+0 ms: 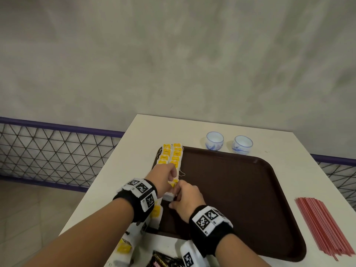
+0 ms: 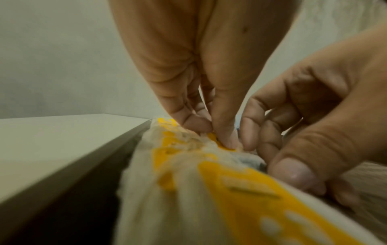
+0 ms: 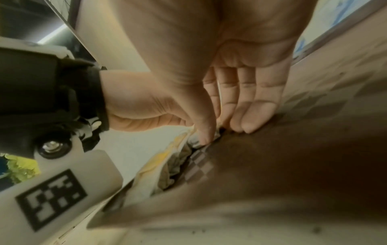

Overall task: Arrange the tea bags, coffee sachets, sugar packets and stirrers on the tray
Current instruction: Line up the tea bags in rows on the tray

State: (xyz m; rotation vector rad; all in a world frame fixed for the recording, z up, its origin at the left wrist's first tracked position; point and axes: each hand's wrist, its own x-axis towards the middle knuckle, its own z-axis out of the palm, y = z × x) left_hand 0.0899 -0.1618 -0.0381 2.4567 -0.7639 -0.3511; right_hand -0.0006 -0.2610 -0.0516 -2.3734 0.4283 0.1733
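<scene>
Tea bags [image 1: 172, 154] with yellow tags lie in two columns along the left edge of the brown tray [image 1: 240, 189]. Both hands meet over this row. My left hand [image 1: 174, 183] pinches a tea bag's yellow tag between thumb and fingertips, shown close up in the left wrist view [image 2: 215, 137]. My right hand [image 1: 176, 197] grips a white tea bag [image 1: 169, 196] just in front of it, thumb against curled fingers [image 3: 215, 132]. More tea bags [image 1: 156, 212] sit nearer along the same edge. Red stirrers [image 1: 323, 228] lie on the table right of the tray.
Two small blue-and-white cups [image 1: 214, 140] [image 1: 242, 144] stand behind the tray. Loose tea bags [image 1: 124, 247] and dark coffee sachets [image 1: 163, 260] lie on the white table near its front edge. A wire mesh fence [image 1: 57, 151] runs behind the table.
</scene>
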